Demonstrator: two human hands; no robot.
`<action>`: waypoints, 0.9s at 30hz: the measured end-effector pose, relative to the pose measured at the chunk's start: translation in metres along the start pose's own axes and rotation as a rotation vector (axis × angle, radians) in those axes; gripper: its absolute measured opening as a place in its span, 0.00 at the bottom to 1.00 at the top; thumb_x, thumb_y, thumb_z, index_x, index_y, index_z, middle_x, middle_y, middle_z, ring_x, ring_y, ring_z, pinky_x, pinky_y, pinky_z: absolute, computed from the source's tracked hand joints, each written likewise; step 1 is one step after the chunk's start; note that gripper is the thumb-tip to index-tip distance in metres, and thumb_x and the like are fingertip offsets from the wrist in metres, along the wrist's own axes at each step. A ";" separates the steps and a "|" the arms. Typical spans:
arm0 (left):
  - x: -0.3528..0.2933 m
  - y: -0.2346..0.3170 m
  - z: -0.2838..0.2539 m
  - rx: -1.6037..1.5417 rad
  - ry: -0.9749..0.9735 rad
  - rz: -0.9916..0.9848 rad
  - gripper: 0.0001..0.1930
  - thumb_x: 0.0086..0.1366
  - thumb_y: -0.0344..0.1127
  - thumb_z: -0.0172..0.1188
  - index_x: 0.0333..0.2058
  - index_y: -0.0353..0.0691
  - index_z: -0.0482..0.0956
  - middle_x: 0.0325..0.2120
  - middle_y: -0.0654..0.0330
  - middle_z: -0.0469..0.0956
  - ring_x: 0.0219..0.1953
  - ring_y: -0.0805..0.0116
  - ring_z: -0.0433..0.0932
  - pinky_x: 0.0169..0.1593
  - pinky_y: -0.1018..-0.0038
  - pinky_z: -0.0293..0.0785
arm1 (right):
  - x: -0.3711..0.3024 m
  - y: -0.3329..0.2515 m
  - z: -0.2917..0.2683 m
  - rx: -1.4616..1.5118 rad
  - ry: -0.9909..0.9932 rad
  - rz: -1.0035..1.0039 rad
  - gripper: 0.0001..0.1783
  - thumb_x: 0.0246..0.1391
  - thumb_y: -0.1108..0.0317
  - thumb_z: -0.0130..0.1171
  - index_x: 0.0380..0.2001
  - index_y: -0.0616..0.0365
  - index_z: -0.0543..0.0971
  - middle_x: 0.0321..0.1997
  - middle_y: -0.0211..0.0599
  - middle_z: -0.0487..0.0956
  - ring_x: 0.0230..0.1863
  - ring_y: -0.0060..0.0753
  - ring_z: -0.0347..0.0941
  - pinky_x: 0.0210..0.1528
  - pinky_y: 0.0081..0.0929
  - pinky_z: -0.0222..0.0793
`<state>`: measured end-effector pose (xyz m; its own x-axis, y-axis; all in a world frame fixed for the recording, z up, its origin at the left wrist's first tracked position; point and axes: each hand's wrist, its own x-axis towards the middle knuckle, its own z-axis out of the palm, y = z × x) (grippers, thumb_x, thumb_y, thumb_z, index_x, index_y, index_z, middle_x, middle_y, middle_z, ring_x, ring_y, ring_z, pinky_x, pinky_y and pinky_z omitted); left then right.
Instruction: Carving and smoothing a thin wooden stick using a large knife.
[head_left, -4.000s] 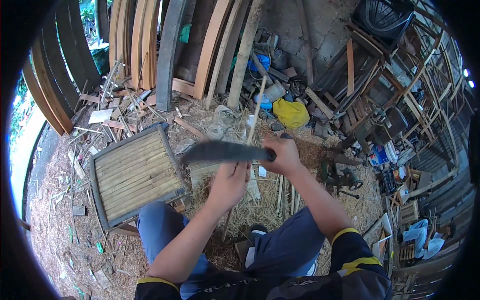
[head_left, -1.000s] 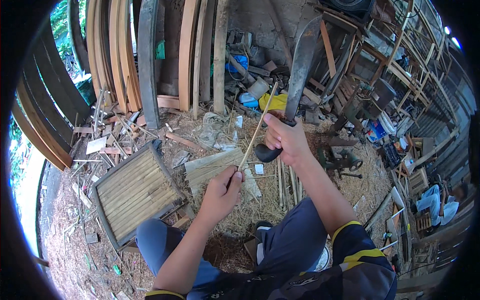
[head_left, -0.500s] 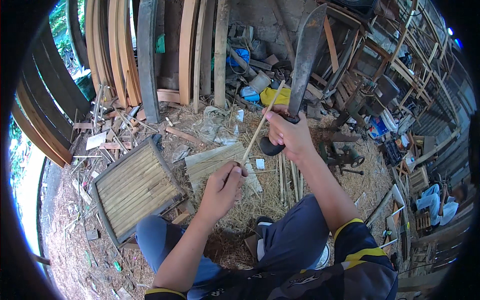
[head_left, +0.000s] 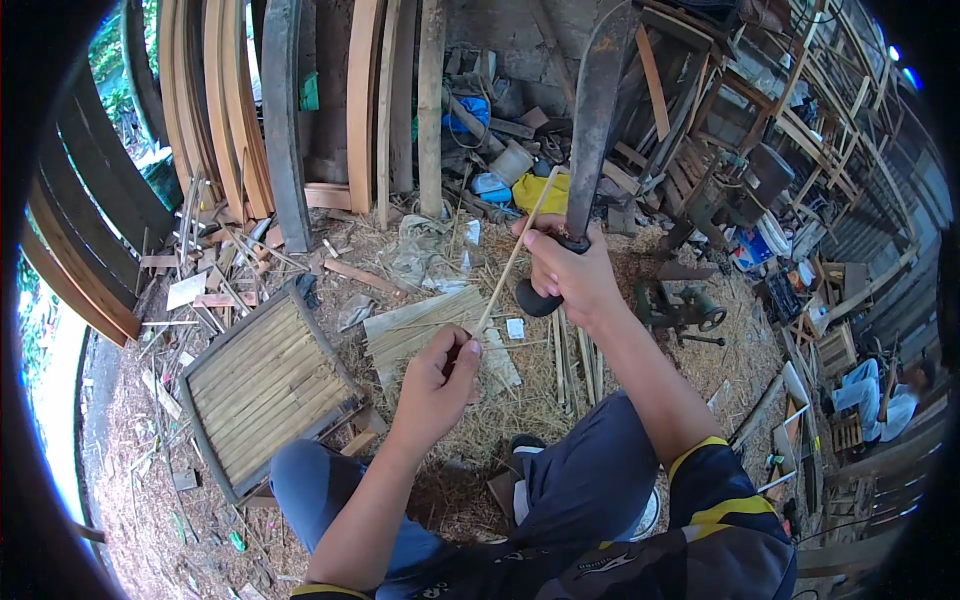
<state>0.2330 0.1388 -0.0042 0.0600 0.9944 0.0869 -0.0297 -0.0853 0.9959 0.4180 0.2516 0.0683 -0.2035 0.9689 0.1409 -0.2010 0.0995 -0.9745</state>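
My right hand is closed round the black handle of a machete, its long dark blade pointing up and away from me. A thin bamboo strip slants between my hands. My left hand pinches the strip's lower end. Its upper part passes by the fingertips of my right hand, beside the machete's handle; whether those fingers press on it I cannot tell. On the ground beyond my left hand lies a flat spread of pale split strips.
A bamboo-slatted panel in a grey frame sits by my left knee. Curved wooden boards lean at the back. A metal vise stands to the right, near scrap wood. Another person sits far right. Shavings cover the ground.
The view has shifted slightly. Both hands keep their hold, and the strip and machete stay in nearly the same pose, a little further left in the picture.
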 end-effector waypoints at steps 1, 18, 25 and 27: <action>0.000 0.001 0.000 0.002 0.005 -0.002 0.09 0.77 0.35 0.54 0.36 0.39 0.70 0.23 0.73 0.64 0.26 0.85 0.60 0.29 0.79 0.58 | 0.000 -0.001 0.000 0.001 0.001 -0.002 0.09 0.63 0.74 0.60 0.44 0.67 0.81 0.13 0.21 0.66 0.12 0.14 0.57 0.18 0.20 0.55; -0.006 0.007 0.012 -0.133 -0.109 -0.074 0.10 0.78 0.36 0.50 0.35 0.38 0.68 0.19 0.68 0.66 0.19 0.82 0.64 0.22 0.78 0.59 | -0.020 -0.010 -0.008 -0.024 -0.039 0.018 0.09 0.63 0.69 0.64 0.42 0.62 0.83 0.19 0.20 0.71 0.14 0.11 0.61 0.17 0.20 0.54; -0.028 0.045 0.021 -0.276 -0.150 -0.093 0.07 0.79 0.34 0.45 0.44 0.39 0.70 0.18 0.70 0.61 0.18 0.83 0.57 0.23 0.80 0.56 | -0.028 -0.012 -0.008 -0.085 0.002 -0.043 0.13 0.63 0.60 0.67 0.33 0.60 0.81 0.17 0.19 0.69 0.14 0.10 0.60 0.17 0.19 0.52; -0.033 0.050 0.020 -0.261 -0.135 -0.108 0.06 0.79 0.33 0.44 0.44 0.39 0.69 0.19 0.71 0.60 0.18 0.84 0.56 0.23 0.80 0.55 | -0.032 -0.014 -0.014 -0.231 -0.084 -0.083 0.18 0.65 0.55 0.64 0.29 0.59 0.80 0.18 0.19 0.70 0.17 0.11 0.62 0.20 0.20 0.54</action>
<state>0.2495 0.1006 0.0428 0.2080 0.9781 0.0006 -0.2702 0.0569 0.9611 0.4409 0.2221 0.0752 -0.2758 0.9340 0.2271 0.0021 0.2369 -0.9715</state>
